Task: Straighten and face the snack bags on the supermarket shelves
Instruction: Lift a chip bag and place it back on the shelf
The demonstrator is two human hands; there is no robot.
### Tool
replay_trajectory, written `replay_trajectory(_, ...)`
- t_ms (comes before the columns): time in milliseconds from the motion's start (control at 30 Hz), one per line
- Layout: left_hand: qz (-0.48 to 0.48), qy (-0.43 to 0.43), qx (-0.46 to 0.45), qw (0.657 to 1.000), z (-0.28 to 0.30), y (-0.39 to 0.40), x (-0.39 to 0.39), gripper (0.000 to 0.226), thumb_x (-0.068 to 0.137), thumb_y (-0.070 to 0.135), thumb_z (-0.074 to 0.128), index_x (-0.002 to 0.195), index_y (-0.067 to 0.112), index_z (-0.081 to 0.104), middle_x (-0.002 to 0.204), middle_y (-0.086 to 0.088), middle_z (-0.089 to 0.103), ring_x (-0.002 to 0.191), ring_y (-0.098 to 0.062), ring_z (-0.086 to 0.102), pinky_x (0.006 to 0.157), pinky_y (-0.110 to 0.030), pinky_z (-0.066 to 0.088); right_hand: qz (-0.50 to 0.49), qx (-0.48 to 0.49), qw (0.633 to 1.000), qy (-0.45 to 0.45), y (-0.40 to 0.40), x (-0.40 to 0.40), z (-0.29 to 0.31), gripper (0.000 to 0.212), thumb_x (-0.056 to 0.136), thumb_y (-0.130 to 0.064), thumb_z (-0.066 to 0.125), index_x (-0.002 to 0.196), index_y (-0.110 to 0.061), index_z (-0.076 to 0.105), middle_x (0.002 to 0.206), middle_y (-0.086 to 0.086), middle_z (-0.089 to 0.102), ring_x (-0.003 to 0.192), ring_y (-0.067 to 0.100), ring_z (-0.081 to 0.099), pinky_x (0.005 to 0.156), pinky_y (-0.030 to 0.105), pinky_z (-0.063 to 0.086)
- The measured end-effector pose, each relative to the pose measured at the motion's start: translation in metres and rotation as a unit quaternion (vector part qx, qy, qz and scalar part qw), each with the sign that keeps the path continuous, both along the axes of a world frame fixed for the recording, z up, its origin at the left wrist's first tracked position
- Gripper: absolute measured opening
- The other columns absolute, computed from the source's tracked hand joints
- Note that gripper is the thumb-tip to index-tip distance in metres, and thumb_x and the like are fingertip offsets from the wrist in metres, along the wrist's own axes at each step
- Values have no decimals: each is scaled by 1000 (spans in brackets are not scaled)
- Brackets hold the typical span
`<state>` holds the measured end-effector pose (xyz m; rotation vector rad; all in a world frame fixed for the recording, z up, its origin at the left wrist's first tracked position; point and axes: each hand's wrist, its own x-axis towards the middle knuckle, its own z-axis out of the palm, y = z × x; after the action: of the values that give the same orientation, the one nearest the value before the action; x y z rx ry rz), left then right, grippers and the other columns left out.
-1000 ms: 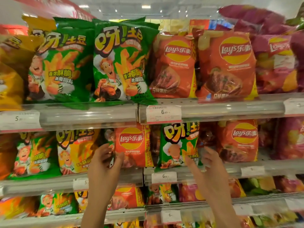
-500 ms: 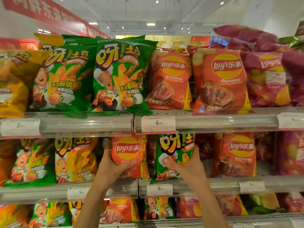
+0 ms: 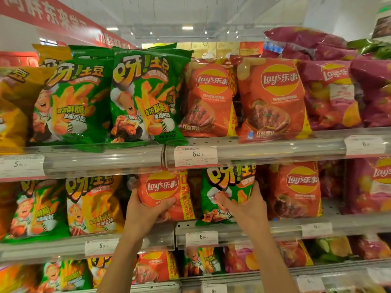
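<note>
On the middle shelf (image 3: pixel 232 228), the left hand (image 3: pixel 146 210) clamps an orange Lay's bag (image 3: pixel 163 187); the right hand (image 3: pixel 243 206) clamps a green potato-stick bag (image 3: pixel 229 182). The top row faces forward, while lower rows look untidy.

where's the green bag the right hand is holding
In the head view, the green bag stands on the middle shelf, just right of centre, gripped by the right hand. It sits between two orange Lay's bags: the left hand's and another.
</note>
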<state>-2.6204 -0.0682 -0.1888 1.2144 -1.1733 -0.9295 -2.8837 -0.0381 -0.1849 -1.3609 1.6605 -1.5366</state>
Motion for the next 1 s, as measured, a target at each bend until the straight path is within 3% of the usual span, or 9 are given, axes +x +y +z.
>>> replay_trajectory(200,-15,-21,-2,1000,2,3,-41,95,43,42,94,124,26,49,113,2,68,100,-19,69,79,-49,61,-55,-21,998,-6,29,-33,10,78,62,-56,89,125,-43,44,99,-36,63,90,-17,60,75,15,42)
replay_trajectory(333,-20,-37,-9,999,-2,0,-75,102,42,48,94,129,26,46,118,3,64,104,-19,67,82,-49,61,-88,1,996,-3,57,-57,-2,107,52,-71,81,143,-33,39,117,-26,62,108,11,62,87,32,49)
replay_trajectory(400,-23,-33,-10,999,-4,-1,-89,104,43,49,94,131,26,44,117,7,63,101,-11,67,79,-43,62,-105,6,994,-18,69,-66,-9,110,48,-74,79,142,-36,38,119,-24,63,108,12,63,87,33,51)
replay_trajectory(500,-32,-47,-18,998,-8,3,-105,100,42,54,91,126,34,41,107,16,62,88,4,66,61,-16,57,-117,-2,993,-15,84,-74,-18,104,45,-74,79,136,-40,44,105,-27,69,94,-4,66,73,19,50)
replay_trajectory(667,-50,-96,-7,994,-13,6,-110,101,45,66,85,128,41,31,105,21,58,86,6,59,54,-3,46,-88,10,995,-36,94,-75,-23,106,49,-68,84,141,-38,43,113,-19,70,104,9,68,88,37,58)
replay_trajectory(733,-51,-129,5,990,-12,6,-108,104,44,74,81,127,41,28,107,20,56,89,4,57,58,-6,48,-71,6,997,-42,97,-71,-23,96,51,-66,85,136,-45,45,109,-27,70,102,-3,66,83,27,54)
replay_trajectory(800,-46,-169,17,984,-11,4,-105,116,39,86,75,133,36,29,114,12,57,97,-9,61,78,-23,56,-54,5,997,-48,100,-65,-19,84,54,-63,86,127,-55,45,107,-38,65,98,-16,61,78,15,48)
replay_trajectory(900,-53,-214,35,975,-8,6,-98,135,36,92,71,145,25,27,127,2,59,112,-21,62,95,-46,55,-26,18,998,-61,106,-53,-15,81,55,-59,87,123,-54,45,108,-38,65,98,-14,63,74,13,47)
replay_trajectory(1000,-72,-250,20,965,-7,15,-84,124,42,88,71,144,27,33,127,5,61,115,-19,61,97,-46,53,-4,21,998,-64,113,-36,-14,87,54,-57,88,129,-51,44,107,-37,67,96,-14,64,73,12,48)
